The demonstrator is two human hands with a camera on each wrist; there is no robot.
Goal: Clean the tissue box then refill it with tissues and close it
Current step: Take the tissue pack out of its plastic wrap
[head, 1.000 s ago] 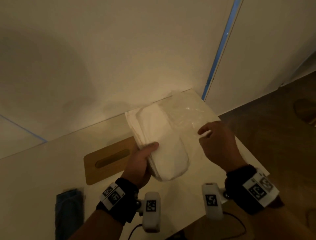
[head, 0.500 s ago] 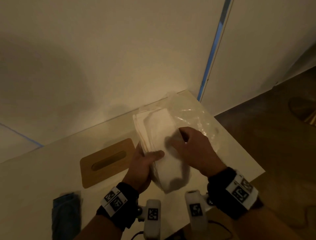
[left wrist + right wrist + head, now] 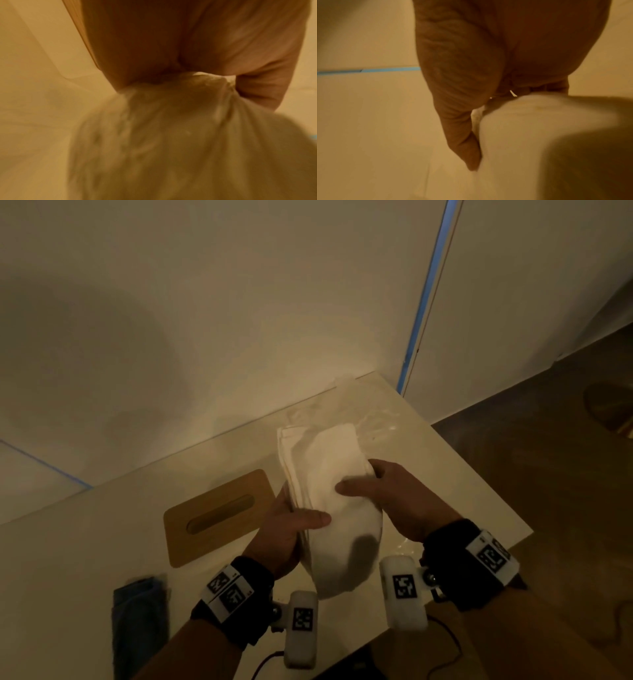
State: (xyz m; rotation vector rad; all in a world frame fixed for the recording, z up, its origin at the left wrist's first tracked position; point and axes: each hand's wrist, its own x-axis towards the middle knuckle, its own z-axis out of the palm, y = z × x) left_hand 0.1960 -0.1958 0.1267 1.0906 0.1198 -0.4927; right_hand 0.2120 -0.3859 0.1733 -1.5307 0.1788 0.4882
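Head view: my left hand [image 3: 287, 529] and my right hand [image 3: 394, 501] both hold the stack of white tissues [image 3: 329, 494] above the white table [image 3: 85, 542], near its far right corner. My left thumb lies across the top of the stack with the fingers hidden beneath, so I clamp its left edge; my right thumb presses on top from the other side, the fingers wrapped round the right edge. The stack bows, its near end drooping towards me. Behind and under it lies crumpled clear plastic wrapping [image 3: 373, 419], glinting on the table. To the left, flat on the table and apart from the tissues, sits the wooden tissue-box lid [image 3: 219, 515] with its long slot. A folded blue cloth [image 3: 140, 621] lies at the near left edge. No box body shows in any view. Left wrist view adds what the head view hides: my left hand [image 3: 171, 40] seen from below, the tissues [image 3: 171, 142] gathered and puckered where the grip pinches them, all blurred. Right wrist view: my right hand [image 3: 496, 60] with the thumb running down the face of the tissues [image 3: 530, 128], pressed flat; a strip of blue tape [image 3: 385, 70] crosses the pale wall behind, which the left wrist view barely catches.
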